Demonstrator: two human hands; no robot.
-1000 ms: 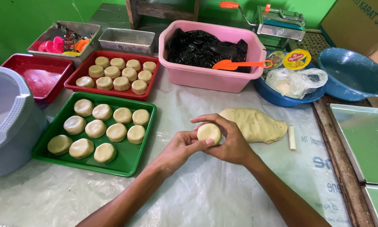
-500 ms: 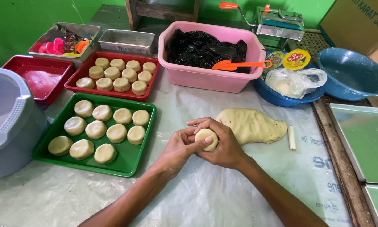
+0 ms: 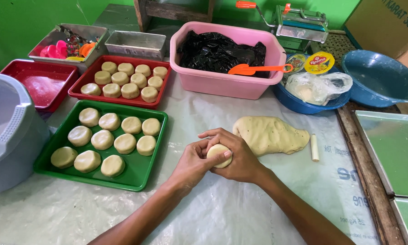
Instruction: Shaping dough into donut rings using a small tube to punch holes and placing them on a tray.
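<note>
A small round dough piece (image 3: 219, 155) sits cupped between both hands just above the plastic-covered table. My right hand (image 3: 240, 159) wraps it from the right and behind; my left hand (image 3: 192, 164) presses on it from the left with the thumb over its front. Just behind the hands lies a large pale dough lump (image 3: 269, 134), with a short white stick (image 3: 314, 147) beside it. To the left, a green tray (image 3: 142, 172) holds several shaped dough rounds (image 3: 102, 139). A red tray (image 3: 83, 81) behind it holds several more.
A pink tub (image 3: 222, 84) with black plastic and an orange scraper (image 3: 256, 69) stands at the back. Blue bowls (image 3: 381, 79) are at the back right, a grey plastic container (image 3: 9, 131) at left, an empty red tray (image 3: 43, 84), and metal trays (image 3: 394, 152) at right.
Both hands with the dough piece have shifted slightly toward me, and the fingers have closed further around it, turning it.
</note>
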